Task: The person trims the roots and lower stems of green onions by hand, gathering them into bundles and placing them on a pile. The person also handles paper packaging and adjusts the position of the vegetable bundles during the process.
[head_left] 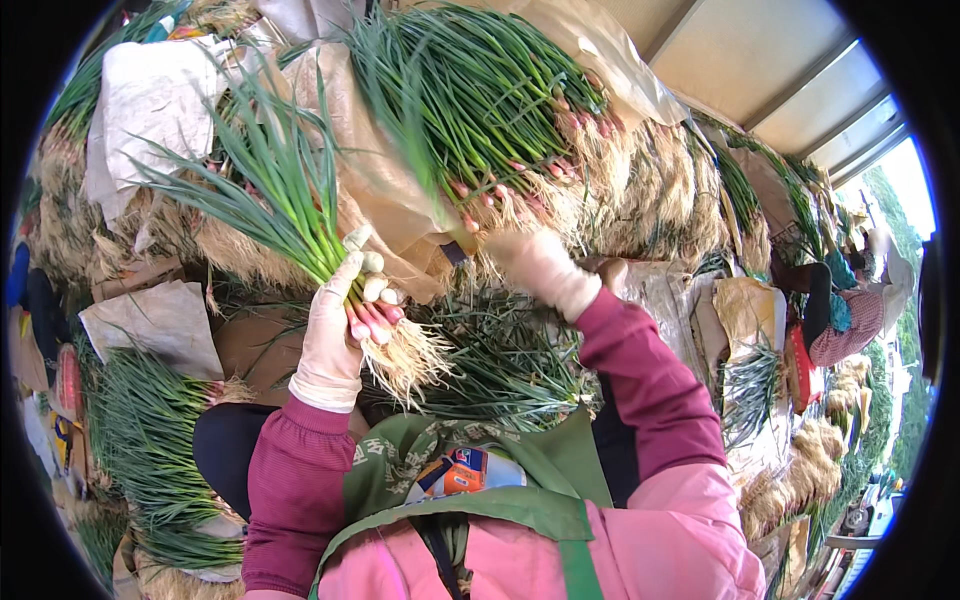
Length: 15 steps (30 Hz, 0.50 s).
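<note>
Left hand (pixel 331 335) tight around onion bunch (pixel 316 232), right hand (pixel 537 268) blurred, grip unclear; loose green leaves (pixel 505 352) below, beige panels (pixel 752 58) beyond

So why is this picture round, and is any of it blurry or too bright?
Head view: the fisheye lens leaves a circle ringed in black; in the head view, the right hand is smeared, probably by motion, while the left hand and its onion bunch look clearer; also in the head view, the sky is washed out to white.

Piled scallions (pixel 480 95) lie beyond the bunch (pixel 315 228) in the left hand (pixel 332 318).
</note>
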Motion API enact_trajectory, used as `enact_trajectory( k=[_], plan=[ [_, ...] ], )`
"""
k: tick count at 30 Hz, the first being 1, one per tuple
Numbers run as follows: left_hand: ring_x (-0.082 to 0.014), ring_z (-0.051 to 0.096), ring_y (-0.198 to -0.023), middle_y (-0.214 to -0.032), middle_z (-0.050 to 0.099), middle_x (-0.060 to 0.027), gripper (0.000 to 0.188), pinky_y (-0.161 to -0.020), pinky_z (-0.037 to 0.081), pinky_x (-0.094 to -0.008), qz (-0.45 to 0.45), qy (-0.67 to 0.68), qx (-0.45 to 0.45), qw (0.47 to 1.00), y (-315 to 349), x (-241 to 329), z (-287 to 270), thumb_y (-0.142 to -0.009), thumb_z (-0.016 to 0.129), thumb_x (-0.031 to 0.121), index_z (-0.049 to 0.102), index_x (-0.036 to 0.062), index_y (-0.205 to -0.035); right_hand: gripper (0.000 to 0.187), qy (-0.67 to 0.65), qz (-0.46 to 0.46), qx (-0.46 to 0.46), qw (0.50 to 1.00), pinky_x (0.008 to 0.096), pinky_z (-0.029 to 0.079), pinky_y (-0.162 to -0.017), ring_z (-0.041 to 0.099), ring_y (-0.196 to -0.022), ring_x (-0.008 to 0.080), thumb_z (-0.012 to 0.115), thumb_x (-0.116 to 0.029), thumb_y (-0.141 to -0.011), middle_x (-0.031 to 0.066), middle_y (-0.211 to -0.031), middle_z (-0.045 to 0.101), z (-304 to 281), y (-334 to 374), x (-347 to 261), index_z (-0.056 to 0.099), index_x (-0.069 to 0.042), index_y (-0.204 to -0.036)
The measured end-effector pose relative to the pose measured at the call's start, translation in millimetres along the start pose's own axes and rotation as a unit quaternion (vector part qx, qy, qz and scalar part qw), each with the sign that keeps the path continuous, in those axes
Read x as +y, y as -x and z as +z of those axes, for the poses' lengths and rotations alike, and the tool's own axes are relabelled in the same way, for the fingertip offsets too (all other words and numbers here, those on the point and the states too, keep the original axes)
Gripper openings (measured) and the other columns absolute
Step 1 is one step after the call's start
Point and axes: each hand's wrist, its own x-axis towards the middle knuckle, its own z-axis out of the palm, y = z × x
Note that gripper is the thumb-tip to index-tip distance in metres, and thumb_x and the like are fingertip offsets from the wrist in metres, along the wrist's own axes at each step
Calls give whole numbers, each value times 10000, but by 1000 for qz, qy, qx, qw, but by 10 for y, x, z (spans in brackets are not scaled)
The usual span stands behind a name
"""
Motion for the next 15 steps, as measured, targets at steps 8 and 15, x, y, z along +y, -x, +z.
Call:
enact_trajectory(
  k=[8, 15],
  plan=[
    [-154, 481, -417, -573, 458, -5, 256, -359, 391, -221, -33, -18, 20, 999, -19, -72, 25, -853, 508, 333, 524, 116, -987, 179, -80, 99, -78, 989, 375, 474, -547, 583, -592, 268, 499, -291, -809, 93, -660, 591, -22, 98, -127, 596, -142, -790],
    [-155, 487, -428, -529, 437, 0, 169, -346, 387, -262, 1, -53, 23, 998, 3, -6, 194, -853, 522, 281, 531, 115, -878, 317, -34, 335, -222, 915, 381, 452, -759, 585, -837, 275, 544, -400, -756, 111, -864, 621, 399, -762, -125, 610, -129, -906]
  ],
)
